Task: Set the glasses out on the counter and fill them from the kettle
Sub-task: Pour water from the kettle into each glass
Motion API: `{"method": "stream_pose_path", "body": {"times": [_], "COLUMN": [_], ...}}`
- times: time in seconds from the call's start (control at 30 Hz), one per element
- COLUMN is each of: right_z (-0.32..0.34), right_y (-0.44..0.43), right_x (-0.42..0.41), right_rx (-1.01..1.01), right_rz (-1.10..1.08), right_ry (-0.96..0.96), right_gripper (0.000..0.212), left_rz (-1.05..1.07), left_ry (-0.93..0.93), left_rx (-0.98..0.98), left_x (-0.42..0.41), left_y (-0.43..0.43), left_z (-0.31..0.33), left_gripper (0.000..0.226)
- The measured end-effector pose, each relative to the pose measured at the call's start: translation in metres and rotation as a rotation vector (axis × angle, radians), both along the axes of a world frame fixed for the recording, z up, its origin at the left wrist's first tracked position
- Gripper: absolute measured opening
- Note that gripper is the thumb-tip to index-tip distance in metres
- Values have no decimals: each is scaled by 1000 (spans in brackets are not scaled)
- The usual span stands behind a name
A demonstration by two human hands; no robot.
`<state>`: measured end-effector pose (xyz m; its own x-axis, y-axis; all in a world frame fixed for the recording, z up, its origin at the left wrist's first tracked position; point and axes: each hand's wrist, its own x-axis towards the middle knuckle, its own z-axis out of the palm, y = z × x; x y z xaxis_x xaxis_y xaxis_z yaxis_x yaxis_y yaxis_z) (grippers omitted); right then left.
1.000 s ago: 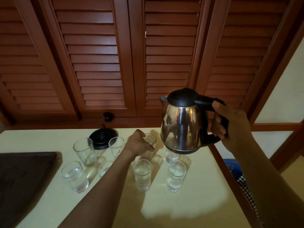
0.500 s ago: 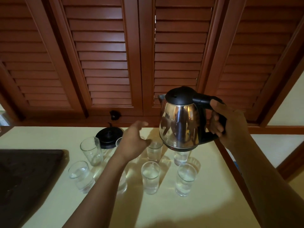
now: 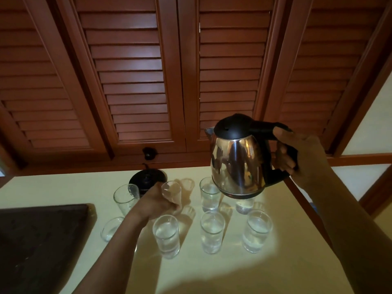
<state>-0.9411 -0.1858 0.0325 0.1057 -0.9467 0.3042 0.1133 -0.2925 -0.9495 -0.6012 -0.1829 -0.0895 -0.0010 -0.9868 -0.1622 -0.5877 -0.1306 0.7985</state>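
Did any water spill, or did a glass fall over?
Nothing stands out. The counter shows no puddle, and nothing lies tipped over. The left hand grips one glass; the right hand holds the kettle up.

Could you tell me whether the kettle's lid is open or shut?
Shut: the black lid sits flush on the kettle that the right hand holds.

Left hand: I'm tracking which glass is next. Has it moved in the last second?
Yes. The left hand shifted left toward the round black kettle base, and now grips a clear glass in front of it.
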Motion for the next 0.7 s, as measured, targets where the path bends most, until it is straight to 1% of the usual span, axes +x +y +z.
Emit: {"method": "stream_pose_path", "body": {"times": [0.07,0.2,0.3,0.4,0.5,0.6,0.7], "right_z": [3,10,18,31,47,68,89], "right_y": [1,1,2,-2,-4,-2,-4], "right_x": [3,8,10,8,8,14,22], "right_rx": [-5,-27,-26,-12,6,18,21], "right_rz": [0,-11,1,67,132,85,65], "right_ry": [35,100,169,228,289,405,498], "right_gripper": [52,53,47,47,39,35,37], "left_rz": [52,84,129,182,269,303,323], "left_ry": [58,76,142,240,387,516,561], "left_rx": [-30,-116,-156,-248,-341,-443,-481], "left_x": [0,-1,-1,-7,-22,-39,-52], "left_y": [0,-2,-9,-16,-17,-15,-13], "left_z": [-5,-8,-4,7,22,28,22], "left_gripper": [48,40,40,42,50,57,62]}}
